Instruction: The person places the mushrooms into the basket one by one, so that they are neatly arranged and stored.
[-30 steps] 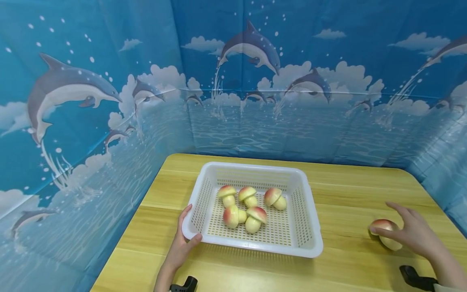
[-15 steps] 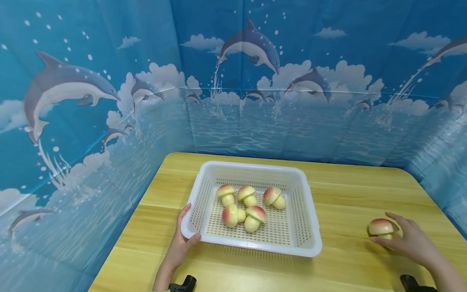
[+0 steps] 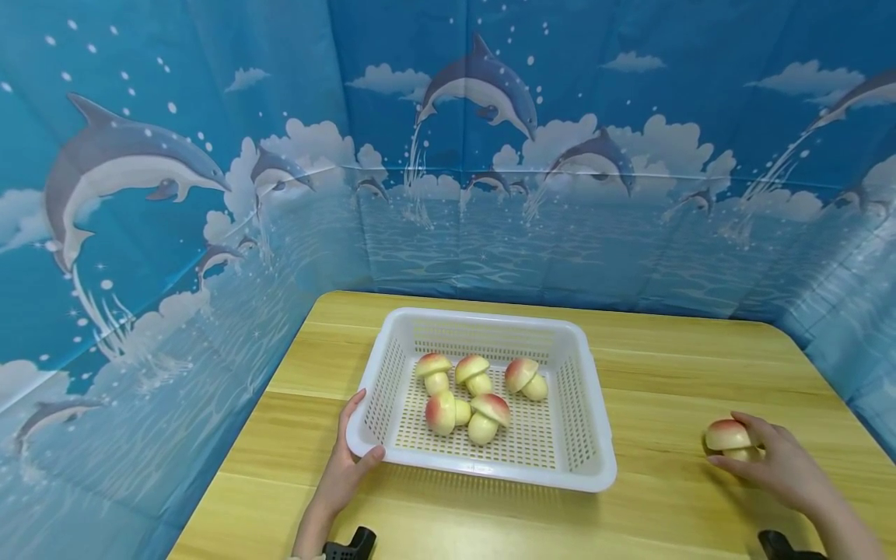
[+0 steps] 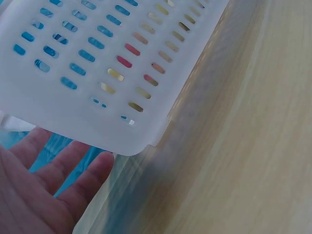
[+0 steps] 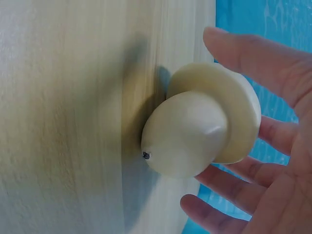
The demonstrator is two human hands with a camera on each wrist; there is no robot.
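At the near left corner of a white plastic basket [image 3: 483, 470], my left hand [image 3: 343, 467] holds the rim, thumb at the front edge and fingers along the outer left side. In the left wrist view those fingers [image 4: 87, 183] touch the slotted basket from outside. On the right, my right hand [image 3: 787, 467] has thumb and fingers around a toy mushroom [image 3: 728, 437] with a red-tinged cap and pale yellow stem. The right wrist view shows the mushroom's stem [image 5: 185, 134] facing the camera, the thumb by the cap and fingers partly hidden behind it.
Several similar toy mushrooms [image 3: 483, 418] lie inside the basket. Everything stands on a wood-grain table [image 3: 672, 365] with rounded far corners. A blue dolphin-print curtain [image 3: 588, 249] hangs behind the table and at its sides.
My right hand has closed in around the toy mushroom, whose stem has swung from pointing lower right to lie under the cap. My left hand has stayed on the basket.
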